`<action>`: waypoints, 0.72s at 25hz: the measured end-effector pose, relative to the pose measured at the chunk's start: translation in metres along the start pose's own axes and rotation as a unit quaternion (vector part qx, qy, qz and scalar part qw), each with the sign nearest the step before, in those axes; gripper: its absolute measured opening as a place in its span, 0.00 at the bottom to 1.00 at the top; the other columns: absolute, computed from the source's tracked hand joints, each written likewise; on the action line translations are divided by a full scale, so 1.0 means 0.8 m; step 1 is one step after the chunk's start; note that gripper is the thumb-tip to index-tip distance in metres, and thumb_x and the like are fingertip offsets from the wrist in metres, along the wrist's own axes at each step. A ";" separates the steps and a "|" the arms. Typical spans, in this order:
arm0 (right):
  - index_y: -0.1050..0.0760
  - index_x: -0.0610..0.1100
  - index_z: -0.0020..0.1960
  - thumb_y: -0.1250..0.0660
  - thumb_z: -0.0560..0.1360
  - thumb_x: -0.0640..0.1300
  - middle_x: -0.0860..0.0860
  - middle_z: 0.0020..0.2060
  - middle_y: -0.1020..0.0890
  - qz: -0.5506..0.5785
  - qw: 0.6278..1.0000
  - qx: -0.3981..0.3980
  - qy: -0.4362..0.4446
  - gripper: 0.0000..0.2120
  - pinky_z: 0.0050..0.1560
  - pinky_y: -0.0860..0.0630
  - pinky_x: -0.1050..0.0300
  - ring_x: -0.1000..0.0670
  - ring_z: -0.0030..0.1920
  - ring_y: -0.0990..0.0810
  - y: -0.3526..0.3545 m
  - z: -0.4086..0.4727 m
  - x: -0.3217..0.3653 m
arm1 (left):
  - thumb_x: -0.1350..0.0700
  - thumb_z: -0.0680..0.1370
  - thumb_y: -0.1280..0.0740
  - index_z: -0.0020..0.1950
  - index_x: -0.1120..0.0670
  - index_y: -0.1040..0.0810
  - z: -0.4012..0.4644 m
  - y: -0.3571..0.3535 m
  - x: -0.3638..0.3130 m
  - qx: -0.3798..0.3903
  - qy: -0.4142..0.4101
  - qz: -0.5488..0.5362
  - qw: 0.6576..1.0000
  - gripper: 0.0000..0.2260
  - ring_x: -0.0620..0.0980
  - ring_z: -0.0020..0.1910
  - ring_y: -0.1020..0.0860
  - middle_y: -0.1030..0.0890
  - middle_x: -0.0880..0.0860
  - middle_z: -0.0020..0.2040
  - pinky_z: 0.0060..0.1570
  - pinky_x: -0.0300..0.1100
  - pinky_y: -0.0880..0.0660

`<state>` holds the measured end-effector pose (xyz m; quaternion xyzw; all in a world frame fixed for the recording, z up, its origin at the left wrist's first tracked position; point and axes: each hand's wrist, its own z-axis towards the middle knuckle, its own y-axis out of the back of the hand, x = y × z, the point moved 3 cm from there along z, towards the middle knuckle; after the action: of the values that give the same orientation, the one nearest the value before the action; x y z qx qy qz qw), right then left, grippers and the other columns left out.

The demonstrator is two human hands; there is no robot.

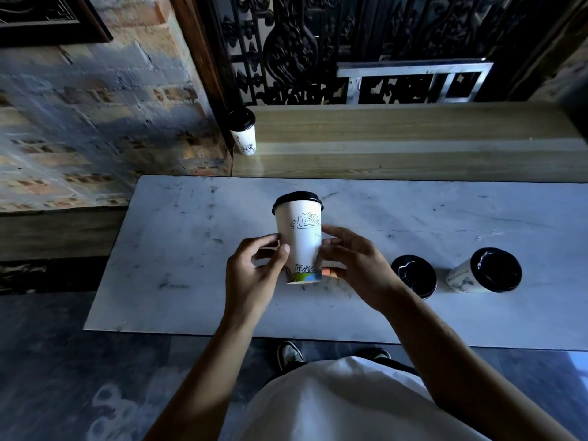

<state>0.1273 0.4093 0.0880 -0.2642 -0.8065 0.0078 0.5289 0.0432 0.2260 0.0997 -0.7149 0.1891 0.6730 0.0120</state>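
Lidded paper cup upright, gripped between left hand, right hand

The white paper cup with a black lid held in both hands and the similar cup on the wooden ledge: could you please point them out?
Held white paper cup (300, 245): head view, middle of its side wall.
Lidded paper cup on the wooden ledge (246, 140): head view, white wall below its lid.
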 end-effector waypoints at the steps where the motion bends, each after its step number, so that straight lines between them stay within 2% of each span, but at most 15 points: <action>1: 0.24 0.45 0.69 0.34 0.79 0.33 0.44 0.50 0.18 0.002 1.000 0.002 -0.001 0.20 0.46 0.18 0.54 0.48 0.51 0.15 0.001 -0.001 0.001 | 0.52 0.74 0.24 0.58 0.54 0.16 0.001 0.000 0.000 0.002 -0.002 0.005 1.000 0.14 0.47 0.52 0.15 0.14 0.52 0.53 0.53 0.49 0.17; 4: 0.26 0.45 0.71 0.36 0.79 0.31 0.45 0.50 0.17 0.011 1.000 0.011 0.007 0.22 0.47 0.19 0.52 0.46 0.53 0.17 0.003 -0.003 0.006 | 0.57 0.75 0.24 0.58 0.54 0.16 0.003 0.001 -0.003 0.006 -0.008 0.024 1.000 0.12 0.46 0.52 0.15 0.13 0.51 0.52 0.53 0.45 0.18; 7: 0.28 0.43 0.71 0.39 0.80 0.29 0.46 0.50 0.15 0.003 1.000 0.013 0.022 0.22 0.49 0.22 0.50 0.46 0.51 0.17 0.006 -0.003 0.006 | 0.60 0.75 0.25 0.52 0.51 0.15 0.002 0.000 -0.010 0.005 -0.036 0.029 0.999 0.07 0.43 0.48 0.15 0.13 0.49 0.49 0.49 0.38 0.19; 10: 0.27 0.44 0.69 0.35 0.78 0.29 0.44 0.53 0.16 -0.019 0.999 -0.003 0.038 0.22 0.51 0.24 0.47 0.45 0.52 0.18 0.009 0.000 0.002 | 0.63 0.76 0.26 0.49 0.52 0.14 0.000 -0.001 -0.018 0.008 -0.064 0.034 0.997 0.07 0.42 0.45 0.16 0.13 0.50 0.47 0.45 0.31 0.22; 14: 0.27 0.44 0.71 0.29 0.72 0.40 0.40 0.60 0.17 -0.040 0.998 -0.010 0.045 0.27 0.56 0.21 0.44 0.43 0.56 0.17 0.009 0.002 -0.001 | 0.63 0.77 0.27 0.49 0.49 0.14 0.001 -0.002 -0.016 0.012 -0.056 0.026 0.998 0.09 0.47 0.46 0.15 0.13 0.50 0.48 0.47 0.36 0.20; 18: 0.22 0.48 0.66 0.27 0.72 0.41 0.40 0.54 0.17 -0.039 0.998 0.017 0.052 0.23 0.55 0.22 0.46 0.44 0.54 0.17 0.010 0.004 0.002 | 0.59 0.77 0.28 0.49 0.49 0.15 0.001 -0.005 -0.012 0.014 -0.017 -0.023 1.000 0.05 0.48 0.47 0.15 0.13 0.52 0.48 0.47 0.37 0.21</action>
<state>0.1274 0.4178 0.0851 -0.2235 -0.7872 -0.0128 0.5746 0.0436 0.2322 0.1082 -0.7073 0.1818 0.6819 0.0404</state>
